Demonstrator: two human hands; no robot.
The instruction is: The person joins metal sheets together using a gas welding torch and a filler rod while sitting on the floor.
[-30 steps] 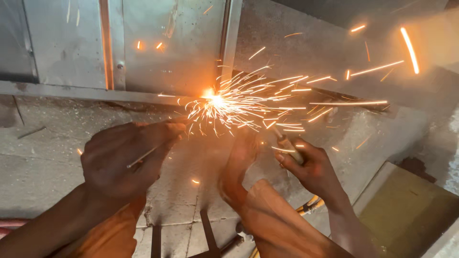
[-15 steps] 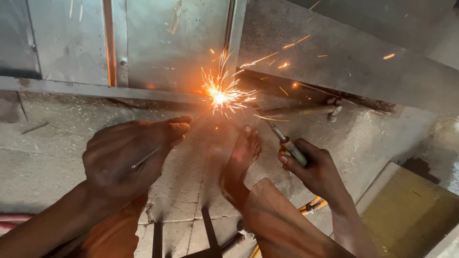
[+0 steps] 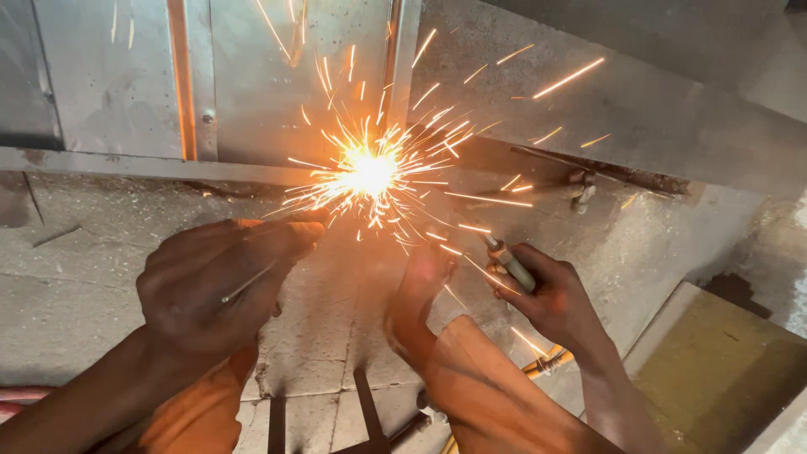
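Observation:
A bright welding arc (image 3: pixel 367 172) throws sparks at the base of a grey sheet-metal frame (image 3: pixel 277 84) that stands on the concrete floor. My left hand (image 3: pixel 210 286) is closed around a thin metal rod (image 3: pixel 248 284), and its fingertips reach toward the arc. To the right, my right hand (image 3: pixel 555 298) grips a grey-green handled tool (image 3: pixel 511 263) whose tip points up-left at the sparks. My bare foot (image 3: pixel 416 294) rests on the floor between the two hands, just below the arc. Orange trouser legs cover my knees at the bottom.
A rusty rod and clamp (image 3: pixel 580 181) lie along the frame's foot to the right. A yellowish slab (image 3: pixel 723 370) sits at the lower right. Dark flat bars (image 3: pixel 366 412) and an orange cable (image 3: pixel 546 363) lie near my legs, and a pink hose (image 3: pixel 17 395) lies at the far left.
The spark burst has grown larger and brighter than half a second ago. Both hands and the foot have stayed almost where they were.

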